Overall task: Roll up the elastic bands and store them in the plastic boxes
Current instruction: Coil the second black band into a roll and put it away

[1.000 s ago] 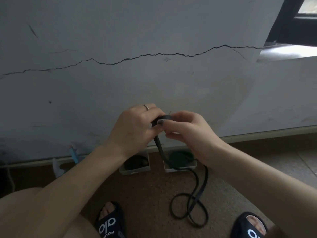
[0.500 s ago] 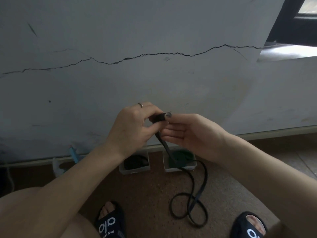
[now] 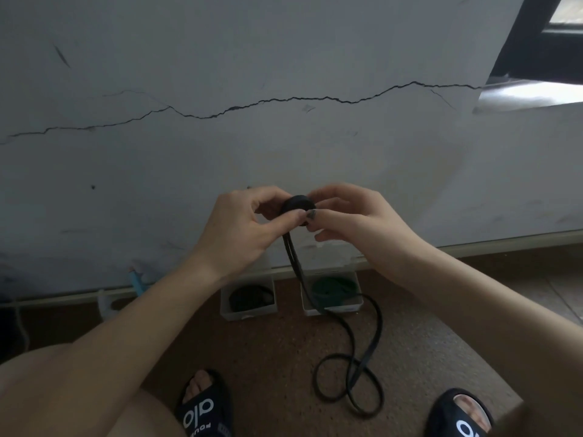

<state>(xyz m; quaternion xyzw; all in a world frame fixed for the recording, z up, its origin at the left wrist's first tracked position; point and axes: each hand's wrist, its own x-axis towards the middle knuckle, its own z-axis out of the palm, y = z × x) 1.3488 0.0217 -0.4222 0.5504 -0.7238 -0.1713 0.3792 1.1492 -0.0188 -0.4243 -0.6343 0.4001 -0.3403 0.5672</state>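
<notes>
The left hand (image 3: 239,230) pinches the left side of a small black roll (image 3: 298,205) between thumb and fingers. The roll sits between both hands, at the fingertips. The right hand (image 3: 356,220) pinches its right side. The black band (image 3: 347,334) hangs from the roll and loops on the floor (image 3: 277,351). Below, against the wall (image 3: 284,42), the left box (image 3: 247,299) holds a dark coil; the right box (image 3: 332,293) holds a green coil.
</notes>
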